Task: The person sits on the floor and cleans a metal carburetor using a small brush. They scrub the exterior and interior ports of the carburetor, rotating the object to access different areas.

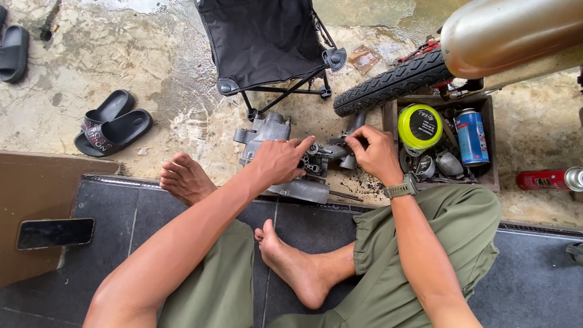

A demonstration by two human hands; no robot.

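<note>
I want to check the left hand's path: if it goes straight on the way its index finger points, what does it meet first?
Probably the right hand. The left hand lies on the grey engine casing, finger pointing right over the small metal parts; depth is unclear.

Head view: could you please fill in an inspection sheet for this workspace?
Surface: wet concrete floor, dark mat nearer the person.
Job's things: grey engine casing on the floor.
Clutter: crate with yellow spool, blue can; red can; phone.
Hands: left hand rests on the casing; right hand pinches a small part, fingers closed.
Cables: nothing seen.
Surroundings: folding chair, tyre, sandals.
</note>
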